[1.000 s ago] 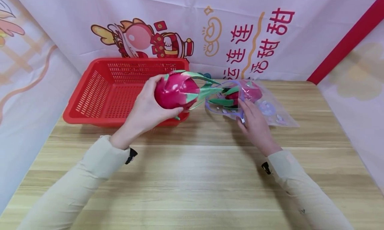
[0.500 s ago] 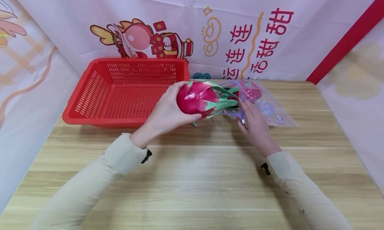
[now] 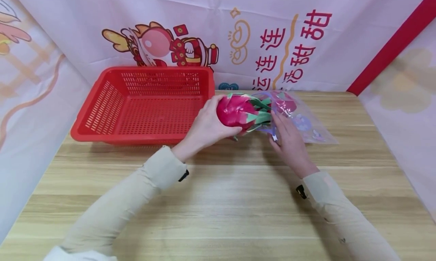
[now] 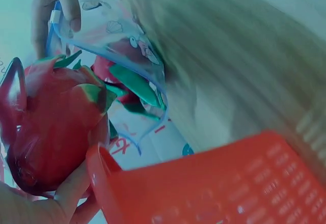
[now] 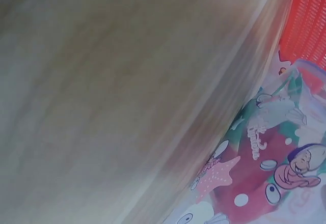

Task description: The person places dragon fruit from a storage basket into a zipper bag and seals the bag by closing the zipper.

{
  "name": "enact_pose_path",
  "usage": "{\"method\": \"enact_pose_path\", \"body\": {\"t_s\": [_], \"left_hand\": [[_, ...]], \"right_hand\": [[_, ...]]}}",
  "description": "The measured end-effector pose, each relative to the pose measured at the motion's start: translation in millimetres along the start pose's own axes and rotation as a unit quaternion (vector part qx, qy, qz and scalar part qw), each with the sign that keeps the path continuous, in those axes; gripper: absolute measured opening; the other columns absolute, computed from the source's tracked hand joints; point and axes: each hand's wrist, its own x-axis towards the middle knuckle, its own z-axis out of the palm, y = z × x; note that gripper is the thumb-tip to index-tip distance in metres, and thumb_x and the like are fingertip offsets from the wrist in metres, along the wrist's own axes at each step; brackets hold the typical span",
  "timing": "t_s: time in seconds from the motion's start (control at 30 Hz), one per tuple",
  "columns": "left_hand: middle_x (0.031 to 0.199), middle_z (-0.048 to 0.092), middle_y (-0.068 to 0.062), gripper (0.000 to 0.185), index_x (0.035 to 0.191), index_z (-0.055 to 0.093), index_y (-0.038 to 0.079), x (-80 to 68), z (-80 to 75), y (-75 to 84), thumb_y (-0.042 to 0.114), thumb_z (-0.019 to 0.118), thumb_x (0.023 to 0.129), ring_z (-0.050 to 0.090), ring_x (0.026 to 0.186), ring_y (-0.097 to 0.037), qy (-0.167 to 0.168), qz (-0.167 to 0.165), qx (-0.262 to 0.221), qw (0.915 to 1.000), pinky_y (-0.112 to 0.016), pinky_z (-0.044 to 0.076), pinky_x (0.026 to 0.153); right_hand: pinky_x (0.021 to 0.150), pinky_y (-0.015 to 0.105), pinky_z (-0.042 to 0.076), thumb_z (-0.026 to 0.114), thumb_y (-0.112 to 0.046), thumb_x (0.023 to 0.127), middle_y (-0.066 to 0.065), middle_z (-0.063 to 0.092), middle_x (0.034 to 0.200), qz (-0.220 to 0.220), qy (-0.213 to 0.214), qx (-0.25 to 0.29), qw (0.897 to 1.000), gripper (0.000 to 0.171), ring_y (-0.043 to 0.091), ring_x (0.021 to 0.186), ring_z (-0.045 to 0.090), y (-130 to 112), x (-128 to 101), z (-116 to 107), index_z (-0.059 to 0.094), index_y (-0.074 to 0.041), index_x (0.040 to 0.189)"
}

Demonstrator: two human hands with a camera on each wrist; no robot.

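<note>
Curled round the blunt end of a dragon fruit (image 3: 236, 111), the fingers and thumb of the left hand (image 3: 208, 129) leave the leafy green tip free and pointed at the mouth of a clear printed plastic bag (image 3: 299, 121); the fruit is carried just above the table, beside the right end of the red basket (image 3: 102, 113). In the left wrist view the same dragon fruit (image 4: 51, 127) is seen cupped from beneath, its scales already at the blue-edged opening of the bag (image 4: 117, 46).

That opening is held by the right hand (image 3: 289, 142), whose fingers are pinched on the near lip; in the left wrist view a thumb and fingers (image 4: 66, 5) are seen closed on the rim by the white slider. The lip appears to be lifted so that the mouth is kept spread and the bag kept from sliding.

A second dragon fruit (image 3: 284, 102) is already lodged inside the bag, toward its far end, so room is left only near the mouth.

The bag lies flat on the wooden table (image 3: 218, 200), its closed end pointing away to the right. The right wrist view is blurred; only the printed film (image 5: 265, 178) and a corner of the basket (image 5: 308, 20) can be made out. A printed banner (image 3: 238, 38) is hung behind.
</note>
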Motion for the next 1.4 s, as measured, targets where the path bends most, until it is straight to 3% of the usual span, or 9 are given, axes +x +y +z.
{"method": "enact_pose_path", "body": {"t_s": [0.13, 0.23, 0.33, 0.7, 0.87, 1.03, 1.23, 1.4], "left_hand": [[0.138, 0.043, -0.001, 0.088, 0.140, 0.032, 0.019, 4.0, 7.9, 0.9, 0.030, 0.084, 0.070, 0.043, 0.127, -0.017, -0.002, -0.017, -0.035, 0.9992, -0.041, 0.053, 0.094], [0.137, 0.044, 0.000, 0.086, 0.139, 0.032, 0.020, 6.8, 14.0, 0.9, 0.029, 0.084, 0.071, 0.043, 0.126, -0.016, -0.009, -0.029, -0.069, 0.9972, -0.039, 0.054, 0.093], [0.137, 0.045, 0.000, 0.084, 0.138, 0.032, 0.019, 9.8, 19.7, 0.4, 0.028, 0.083, 0.072, 0.044, 0.126, -0.016, -0.011, -0.035, -0.091, 0.9952, -0.038, 0.055, 0.092], [0.137, 0.046, -0.002, 0.087, 0.142, 0.029, 0.020, 17.6, 36.0, 5.3, 0.030, 0.082, 0.073, 0.045, 0.127, -0.019, -0.019, -0.097, -0.135, 0.9858, -0.039, 0.054, 0.093], [0.138, 0.045, 0.000, 0.086, 0.142, 0.028, 0.022, 21.4, 40.9, 5.4, 0.029, 0.081, 0.074, 0.042, 0.129, -0.019, -0.005, -0.129, -0.181, 0.9749, -0.040, 0.055, 0.092], [0.140, 0.043, 0.000, 0.086, 0.142, 0.027, 0.023, 26.0, 44.6, 4.2, 0.031, 0.080, 0.076, 0.040, 0.131, -0.019, 0.002, -0.153, -0.227, 0.9620, -0.040, 0.053, 0.096], [0.140, 0.042, 0.000, 0.087, 0.144, 0.025, 0.023, 29.0, 47.8, 2.1, 0.035, 0.079, 0.076, 0.040, 0.131, -0.019, 0.011, -0.161, -0.255, 0.9533, -0.039, 0.051, 0.100], [0.140, 0.043, 0.000, 0.085, 0.143, 0.026, 0.022, 30.5, 44.9, 3.1, 0.032, 0.078, 0.077, 0.041, 0.130, -0.018, 0.018, -0.137, -0.262, 0.9551, -0.039, 0.050, 0.100]], "right_hand": [[0.111, 0.057, 0.033, 0.075, -0.006, 0.076, 0.026, 0.038, 0.146, 0.083, -0.050, 0.007, 0.995, 0.094, 0.043, 0.131, 0.040, 0, 1, -4, 0.018, -0.006, 0.152], [0.112, 0.059, 0.030, 0.077, -0.011, 0.074, 0.024, 0.031, 0.151, 0.118, -0.057, -0.007, 0.991, 0.096, 0.044, 0.135, 0.035, 2, 0, -4, 0.020, -0.005, 0.151], [0.115, 0.058, 0.026, 0.076, -0.011, 0.075, 0.021, 0.026, 0.155, 0.110, -0.045, -0.016, 0.993, 0.090, 0.042, 0.139, 0.030, 6, -2, -2, 0.026, -0.001, 0.149], [0.120, 0.048, 0.020, 0.069, -0.001, 0.078, 0.021, 0.035, 0.151, 0.085, -0.033, -0.008, 0.996, 0.078, 0.039, 0.140, 0.030, 10, -2, -1, 0.032, 0.001, 0.146], [0.118, 0.050, 0.022, 0.058, 0.001, 0.083, 0.018, 0.034, 0.152, 0.077, -0.043, -0.011, 0.996, 0.068, 0.037, 0.140, 0.030, 11, -2, -2, 0.033, -0.002, 0.147], [0.118, 0.051, 0.022, 0.058, -0.003, 0.087, 0.016, 0.032, 0.154, 0.084, -0.045, -0.002, 0.996, 0.067, 0.038, 0.141, 0.028, 11, -3, -3, 0.032, -0.005, 0.148], [0.119, 0.049, 0.021, 0.058, -0.001, 0.085, 0.016, 0.033, 0.153, 0.077, -0.034, -0.001, 0.996, 0.068, 0.036, 0.142, 0.029, 9, -3, -2, 0.032, -0.006, 0.148], [0.118, 0.051, 0.022, 0.058, -0.003, 0.087, 0.016, 0.033, 0.153, 0.077, -0.038, -0.003, 0.996, 0.066, 0.037, 0.141, 0.030, 9, -3, -2, 0.032, -0.005, 0.148]]}}
